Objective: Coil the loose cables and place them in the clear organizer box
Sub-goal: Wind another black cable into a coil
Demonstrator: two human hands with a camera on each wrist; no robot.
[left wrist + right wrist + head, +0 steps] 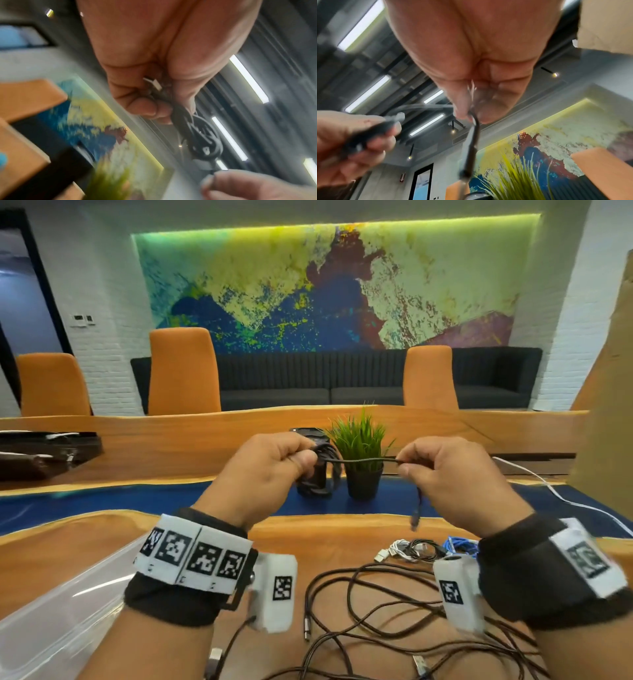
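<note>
Both hands are raised above the table with a black cable (359, 461) stretched between them. My left hand (274, 463) grips the coiled loops of this cable (202, 134), which hang below its fingers. My right hand (435, 470) pinches the cable (475, 129) near its free end, and the plug (415, 520) dangles below. Loose dark cables (394, 621) lie tangled on the wood in front of me. The clear organizer box (61, 611) sits at the lower left, its inside mostly out of view.
A small bundle of white, black and blue cables (428, 549) lies at the right. A potted grass plant (361, 460) and a dark object (308, 433) stand behind my hands. A white cable (555, 491) runs across the blue strip. A cardboard panel (609, 405) stands at the right.
</note>
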